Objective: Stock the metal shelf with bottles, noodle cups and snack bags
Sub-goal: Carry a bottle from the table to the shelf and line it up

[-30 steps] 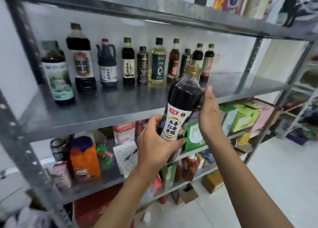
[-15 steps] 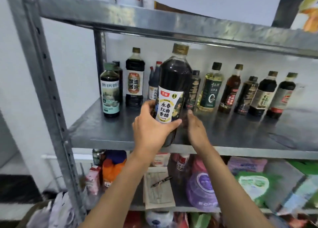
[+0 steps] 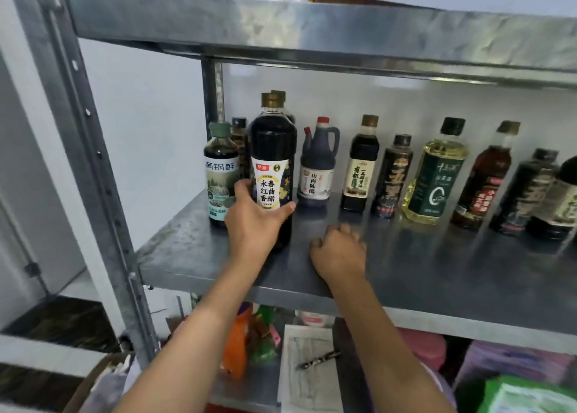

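Carried in from the shelf's front edge, the bottle (image 3: 273,163) now stands upright at the row's left end, left hand (image 3: 253,222) wrapped round its lower label, while the right hand (image 3: 338,252), loosely curled and holding nothing, rests on the shelf (image 3: 437,272) just beside.

— What's on the level underneath?
— A sheet of paper (image 3: 307,366) with a dark pen (image 3: 318,359) lying across it.
— And off to the left?
— A cardboard box (image 3: 93,381) at floor level, a white wall (image 3: 140,116) behind, a dark strip (image 3: 59,325) low down.
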Demonstrator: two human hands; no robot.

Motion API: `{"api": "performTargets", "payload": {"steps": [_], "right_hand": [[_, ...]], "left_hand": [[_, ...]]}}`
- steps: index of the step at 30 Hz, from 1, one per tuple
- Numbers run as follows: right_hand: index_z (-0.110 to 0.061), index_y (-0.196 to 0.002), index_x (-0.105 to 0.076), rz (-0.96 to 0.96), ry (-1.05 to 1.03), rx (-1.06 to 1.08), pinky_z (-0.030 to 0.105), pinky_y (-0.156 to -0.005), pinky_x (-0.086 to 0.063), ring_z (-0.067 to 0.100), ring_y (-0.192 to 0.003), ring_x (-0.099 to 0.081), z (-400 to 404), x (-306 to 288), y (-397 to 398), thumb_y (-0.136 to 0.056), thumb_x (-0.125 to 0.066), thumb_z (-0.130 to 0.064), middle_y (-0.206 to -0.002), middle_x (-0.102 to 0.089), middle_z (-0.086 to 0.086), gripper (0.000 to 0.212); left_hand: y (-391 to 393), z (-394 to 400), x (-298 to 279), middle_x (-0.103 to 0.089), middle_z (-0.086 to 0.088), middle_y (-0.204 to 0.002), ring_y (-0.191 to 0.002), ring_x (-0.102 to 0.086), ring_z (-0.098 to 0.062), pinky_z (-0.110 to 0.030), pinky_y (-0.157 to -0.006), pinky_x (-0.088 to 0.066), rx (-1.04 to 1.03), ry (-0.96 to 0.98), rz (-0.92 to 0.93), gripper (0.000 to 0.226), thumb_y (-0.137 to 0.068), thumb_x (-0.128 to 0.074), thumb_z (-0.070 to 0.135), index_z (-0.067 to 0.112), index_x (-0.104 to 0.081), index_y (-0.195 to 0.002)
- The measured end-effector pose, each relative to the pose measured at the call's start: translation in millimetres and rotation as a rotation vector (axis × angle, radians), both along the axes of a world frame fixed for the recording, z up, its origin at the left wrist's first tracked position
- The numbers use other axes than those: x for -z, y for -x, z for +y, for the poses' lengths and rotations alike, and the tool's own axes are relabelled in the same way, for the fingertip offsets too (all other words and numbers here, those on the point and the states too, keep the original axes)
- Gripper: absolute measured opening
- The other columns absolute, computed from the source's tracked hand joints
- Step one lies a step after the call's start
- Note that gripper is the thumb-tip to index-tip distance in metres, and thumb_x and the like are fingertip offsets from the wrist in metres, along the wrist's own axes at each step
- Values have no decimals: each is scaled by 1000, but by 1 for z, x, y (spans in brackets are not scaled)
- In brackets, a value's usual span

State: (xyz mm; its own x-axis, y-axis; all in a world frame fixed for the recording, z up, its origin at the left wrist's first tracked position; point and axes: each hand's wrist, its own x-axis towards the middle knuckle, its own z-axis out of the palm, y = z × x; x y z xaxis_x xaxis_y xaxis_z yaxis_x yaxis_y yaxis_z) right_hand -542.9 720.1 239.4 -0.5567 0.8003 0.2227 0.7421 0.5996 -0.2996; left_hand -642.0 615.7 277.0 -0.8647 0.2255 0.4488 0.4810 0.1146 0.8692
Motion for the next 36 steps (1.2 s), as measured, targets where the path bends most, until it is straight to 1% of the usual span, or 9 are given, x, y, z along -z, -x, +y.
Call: {"api": "performTargets", "payload": {"steps": [9,15,20,23,27,30,32,34,36], "right_hand": [[-10,-126,-52,-38,-46,2,45,-102,-36,33,-122,-47,4,3,2,-95,-41,-36,-129,-50,13,43],[-10,-125,-53,-35,-17,-5,45,-104,-33,32,-124,-45,5,2,0,-94,-41,-36,-130,-50,12,42],[-10,-123,-55,-1,-14,-16,44,-103,-34,33,-123,-45,4,0,-2,-93,-43,-35,-130,-51,13,41],[-10,-120,-59,28,-24,-16,42,-101,-36,34,-122,-46,4,0,-5,-93,-46,-33,-128,-53,14,38],[-5,-106,-65,141,-21,-19,37,-90,-44,35,-111,-57,-6,-1,-13,-93,-50,-28,-116,-60,18,30],[-2,-94,-69,292,-57,78,35,-78,-48,37,-96,-63,-23,2,-30,-94,-46,-26,-103,-66,20,33],[-3,-87,-69,362,-237,115,39,-80,-48,37,-94,-64,-40,20,-50,-92,-44,-26,-96,-68,19,35],[-8,-103,-71,287,-387,104,46,-99,-41,34,-118,-59,-60,50,-71,-94,-37,-30,-117,-68,15,41],[-11,-137,-55,285,-355,78,45,-117,-18,23,-143,-36,-82,81,-92,-99,-29,-35,-149,-46,9,52]], "left_hand": [[29,35,14,-65,-6,-123,-110,-62,-25,-31,-88,-47,33,49,70,82,-72,-84,37,15,-38,-137],[33,39,26,-55,-3,-134,-116,-56,-20,-27,-89,-43,120,4,108,83,-80,-79,30,17,-31,-146],[24,28,32,-45,-9,-145,-133,-42,-24,-45,-109,-40,45,91,148,83,-84,-74,31,11,-25,-148],[0,13,34,-44,-15,-141,-131,-41,-27,-42,-112,-37,-59,179,336,66,-89,-67,19,2,-32,-143],[-29,-3,46,-51,-19,-135,-127,-45,-33,-46,-108,-40,-3,344,527,43,-97,-46,15,-2,-44,-137],[-45,-17,74,-60,-18,-126,-125,-50,-34,-47,-103,-42,23,466,547,45,-97,-32,23,-1,-56,-126],[-54,-27,92,-65,-17,-121,-126,-52,-34,-45,-108,-36,53,503,623,51,-97,-27,28,1,-64,-119],[-59,-34,106,-61,-15,-132,-134,-46,-31,-44,-115,-20,94,545,678,55,-100,-23,31,2,-62,-127],[-67,-45,122,-47,-14,-147,-142,-34,-29,-46,-118,-12,159,569,737,57,-101,-20,31,1,-50,-139]]}}
